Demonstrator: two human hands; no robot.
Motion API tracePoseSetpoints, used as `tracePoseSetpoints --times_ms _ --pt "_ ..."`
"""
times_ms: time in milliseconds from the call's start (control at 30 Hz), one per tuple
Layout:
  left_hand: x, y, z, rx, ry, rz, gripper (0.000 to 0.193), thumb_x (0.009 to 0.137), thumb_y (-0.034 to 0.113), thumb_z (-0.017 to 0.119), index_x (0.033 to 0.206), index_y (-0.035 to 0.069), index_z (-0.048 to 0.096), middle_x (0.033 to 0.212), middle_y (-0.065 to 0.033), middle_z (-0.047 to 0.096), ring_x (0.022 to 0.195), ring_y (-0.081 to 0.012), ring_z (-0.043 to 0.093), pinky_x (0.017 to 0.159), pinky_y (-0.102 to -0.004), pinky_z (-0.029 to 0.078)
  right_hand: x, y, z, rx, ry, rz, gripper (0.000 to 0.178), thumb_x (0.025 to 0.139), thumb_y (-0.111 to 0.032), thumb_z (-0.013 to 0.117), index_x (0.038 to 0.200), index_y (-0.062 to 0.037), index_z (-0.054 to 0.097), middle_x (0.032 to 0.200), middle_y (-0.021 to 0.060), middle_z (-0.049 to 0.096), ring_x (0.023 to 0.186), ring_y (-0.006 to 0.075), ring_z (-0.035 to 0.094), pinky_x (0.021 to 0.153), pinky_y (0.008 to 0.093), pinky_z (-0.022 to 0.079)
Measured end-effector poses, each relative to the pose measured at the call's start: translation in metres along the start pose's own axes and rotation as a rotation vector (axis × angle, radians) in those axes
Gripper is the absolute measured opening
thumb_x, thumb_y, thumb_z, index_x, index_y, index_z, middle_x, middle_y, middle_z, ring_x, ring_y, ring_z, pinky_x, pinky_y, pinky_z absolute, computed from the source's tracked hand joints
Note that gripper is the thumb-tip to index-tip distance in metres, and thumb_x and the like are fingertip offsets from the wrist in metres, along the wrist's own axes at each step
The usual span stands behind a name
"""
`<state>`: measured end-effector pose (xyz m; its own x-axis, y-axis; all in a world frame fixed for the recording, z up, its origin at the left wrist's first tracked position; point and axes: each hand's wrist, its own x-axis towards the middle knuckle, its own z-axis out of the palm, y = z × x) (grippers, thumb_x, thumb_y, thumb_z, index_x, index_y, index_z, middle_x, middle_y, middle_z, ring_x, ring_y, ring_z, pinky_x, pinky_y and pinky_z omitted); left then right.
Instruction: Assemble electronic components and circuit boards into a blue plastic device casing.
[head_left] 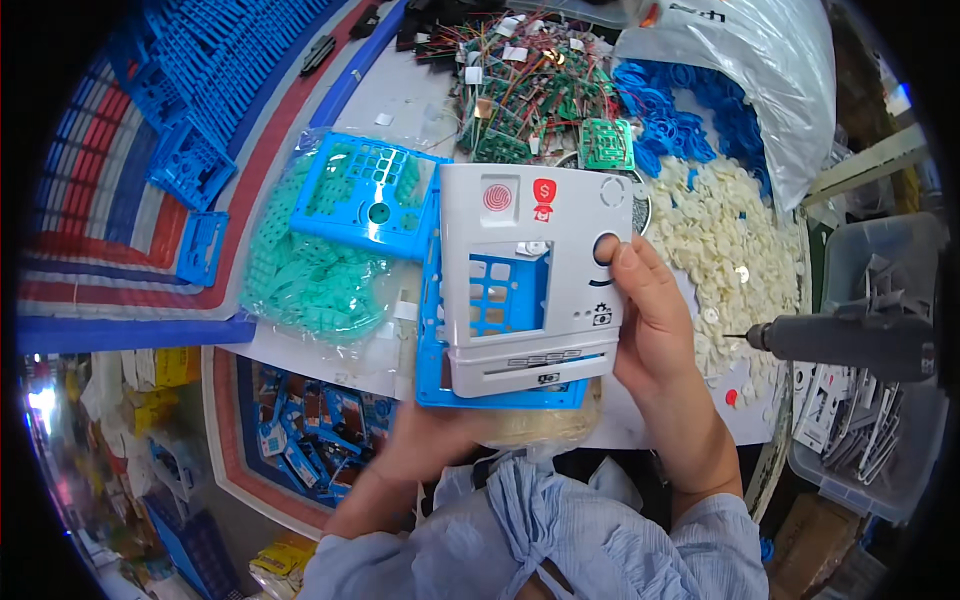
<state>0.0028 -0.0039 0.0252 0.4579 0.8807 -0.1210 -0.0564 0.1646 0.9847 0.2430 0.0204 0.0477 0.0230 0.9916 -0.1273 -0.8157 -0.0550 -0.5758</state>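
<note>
My right hand is closed on the right edge of a white plastic front panel, its thumb near the panel's round hole. The panel carries red and black printed marks, a square window and a slot along its lower part. Behind it lies a blue plastic frame with a grid of openings, seen through the window. I cannot tell whether the frame is held or lies on the table. My left hand is blurred below the frame's lower left corner, its fingers unclear. Another blue frame rests on a bag of green keypads.
Circuit boards with wires are heaped at the back. Blue rings and cream-coloured discs pile up on the right, by a power screwdriver. A clear bin holds white parts. Striped sacks with blue parts stand left.
</note>
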Motion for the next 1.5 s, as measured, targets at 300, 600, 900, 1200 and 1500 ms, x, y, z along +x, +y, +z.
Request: tracePoseSetpoints --times_ms 300,600,900,1200,1500 --pt "0.043 0.032 -0.016 0.098 0.156 0.051 0.070 0.095 0.006 0.053 0.159 -0.003 0.025 0.144 -0.0160 0.050 0.131 -0.0255 0.052 0.112 -0.0382 0.041 -0.013 0.002 0.025 -0.651 -0.212 -0.151 0.041 0.100 -0.013 0.068 0.137 0.0005 0.055 0.139 0.0140 0.057 0.124 0.0202 0.059 0.104 0.0349 0.048" --pt "0.033 0.016 -0.012 0.055 0.134 0.017 0.064 0.097 -0.003 0.038 0.160 -0.007 0.025 0.150 -0.0192 0.049 0.136 -0.0248 0.051 0.113 -0.0373 0.040 -0.049 0.017 -0.008 -0.335 -0.110 0.081 0.093 0.092 0.009 0.056 0.167 -0.0051 0.002 0.161 0.0209 0.039 0.137 0.0270 0.054 0.111 0.0413 0.045" --pt "0.031 0.002 -0.007 0.167 0.168 0.049 0.065 0.097 -0.004 0.036 0.160 -0.008 0.023 0.147 -0.0218 0.050 0.132 -0.0255 0.054 0.113 -0.0375 0.041 -0.049 0.011 -0.001 -0.348 -0.127 0.202 0.083 0.092 0.010 0.062 0.163 0.0021 0.020 0.154 0.0170 0.048 0.138 0.0233 0.052 0.115 0.0379 0.043" --pt "0.033 -0.008 -0.002 0.178 0.263 0.057 0.062 0.099 -0.004 0.037 0.159 -0.008 0.025 0.148 -0.0213 0.048 0.135 -0.0245 0.051 0.115 -0.0373 0.038 -0.050 0.034 0.007 -0.454 -0.136 -0.016 0.087 0.091 0.005 0.066 0.163 0.0007 0.018 0.154 0.0136 0.045 0.140 0.0210 0.047 0.115 0.0360 0.040" --pt "0.035 -0.020 -0.003 0.042 0.325 0.029 0.054 0.104 -0.001 0.036 0.156 -0.007 0.031 0.144 -0.0195 0.051 0.132 -0.0235 0.052 0.113 -0.0365 0.038 -0.048 0.051 0.005 -0.443 -0.172 -0.132 0.082 0.094 -0.001 0.062 0.162 0.0009 0.016 0.154 0.0141 0.040 0.142 0.0211 0.042 0.117 0.0383 0.036"
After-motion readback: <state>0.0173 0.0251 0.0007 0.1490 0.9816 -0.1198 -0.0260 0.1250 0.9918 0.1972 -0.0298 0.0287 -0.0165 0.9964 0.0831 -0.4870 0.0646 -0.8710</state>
